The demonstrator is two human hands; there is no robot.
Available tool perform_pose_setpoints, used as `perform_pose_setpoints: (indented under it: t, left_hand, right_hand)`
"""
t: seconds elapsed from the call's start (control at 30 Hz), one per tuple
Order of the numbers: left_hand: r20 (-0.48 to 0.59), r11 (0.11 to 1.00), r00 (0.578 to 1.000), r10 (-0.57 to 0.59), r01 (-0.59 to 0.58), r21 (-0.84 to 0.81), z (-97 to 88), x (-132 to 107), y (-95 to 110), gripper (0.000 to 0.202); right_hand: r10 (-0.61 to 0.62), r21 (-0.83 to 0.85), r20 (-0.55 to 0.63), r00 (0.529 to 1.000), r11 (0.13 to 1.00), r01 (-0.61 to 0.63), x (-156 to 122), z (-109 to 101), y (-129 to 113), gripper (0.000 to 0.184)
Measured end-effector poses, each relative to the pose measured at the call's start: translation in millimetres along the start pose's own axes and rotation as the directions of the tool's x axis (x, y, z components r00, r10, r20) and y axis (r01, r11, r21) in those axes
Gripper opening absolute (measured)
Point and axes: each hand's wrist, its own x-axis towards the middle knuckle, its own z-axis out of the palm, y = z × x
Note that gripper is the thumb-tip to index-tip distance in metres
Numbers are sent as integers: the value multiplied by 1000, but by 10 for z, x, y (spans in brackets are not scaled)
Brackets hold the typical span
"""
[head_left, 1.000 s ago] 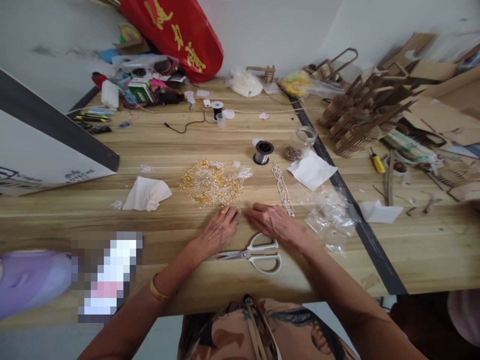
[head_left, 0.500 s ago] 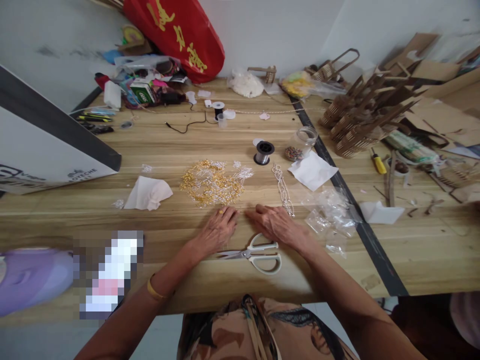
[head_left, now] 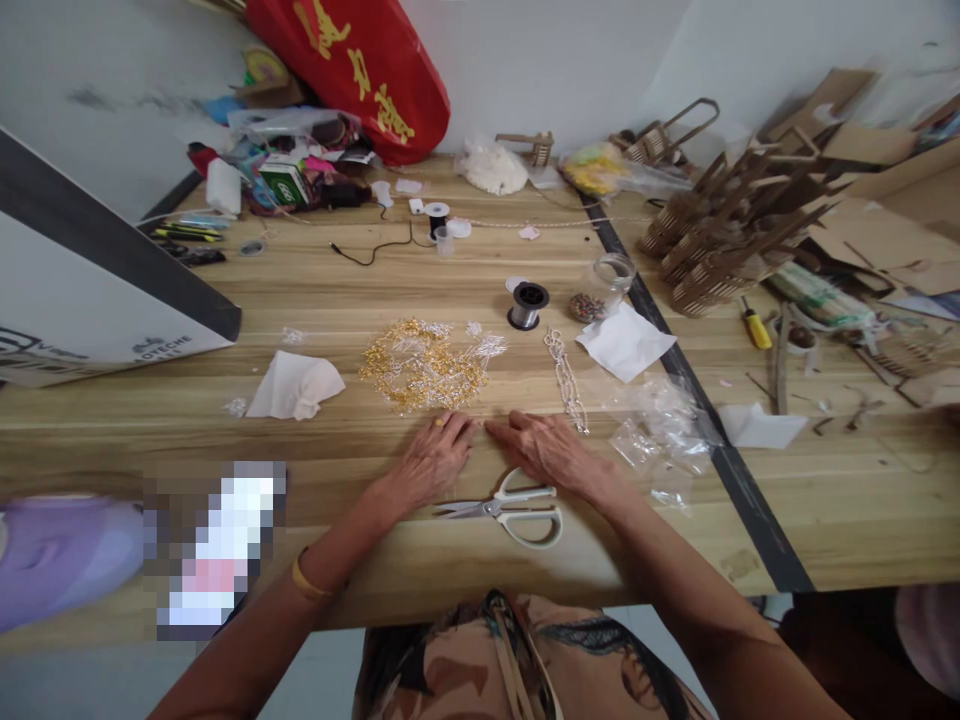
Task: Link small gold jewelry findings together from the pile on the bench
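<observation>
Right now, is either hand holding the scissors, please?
No, the scissors lie on the table; left hand and right hand rest palm-down beside them.

Single head-worn view: the camera is looking forward and steeply down across the bench (head_left: 315, 290) from its near edge, facing the far wall (head_left: 540, 60). It is sitting close above the left hand (head_left: 431, 462) and right hand (head_left: 551, 450), both lying near frame centre.

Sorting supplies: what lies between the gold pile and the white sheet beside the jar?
A pale beaded chain, laid lengthwise on the table, seen in the head view.
</observation>
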Motion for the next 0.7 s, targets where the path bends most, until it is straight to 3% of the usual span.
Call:
perform_pose_setpoints:
  t: [0.13, 0.33, 0.7]
  left_hand:
    - [-6, 999, 1000, -6, 6, -39, -2, -2, -5, 33]
    - [-4, 1000, 1000, 8, -8, -13, 25, 8, -6, 33]
    - [-13, 999, 1000, 2, -3, -39, 0, -23, -47, 32]
  right_hand:
    - [-3, -3, -32, 999, 1000, 2, -6, 26, -4, 30]
    - [-27, -8, -20, 999, 1000, 26, 18, 48, -58, 43]
    - [-9, -27, -8, 1000, 1000, 9, 6, 40, -39, 37]
